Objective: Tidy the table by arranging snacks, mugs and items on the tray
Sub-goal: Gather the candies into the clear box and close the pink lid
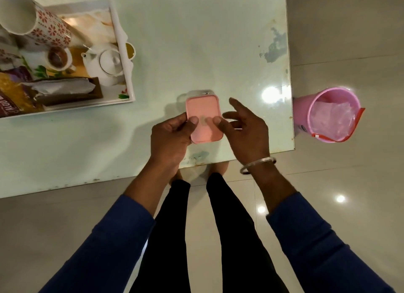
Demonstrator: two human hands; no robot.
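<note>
A small pink lidded box [204, 109] is held just above the pale table [196, 41], near its front edge. My left hand [170, 137] grips the box's left side, thumb on the lid. My right hand [244, 131] has its thumb on the lid's right part while its other fingers spread loosely beside the box. The white tray [125, 52] lies at the table's far left. It carries a floral mug [43, 24], a small cup [59, 58], a white teapot [107, 65] and snack packets [17, 94].
A pink bucket [328, 113] with a clear plastic liner stands on the floor right of the table. A small yellow-rimmed dish [130, 50] peeks out behind the tray's right edge. My legs stand close to the table's front edge [87, 181].
</note>
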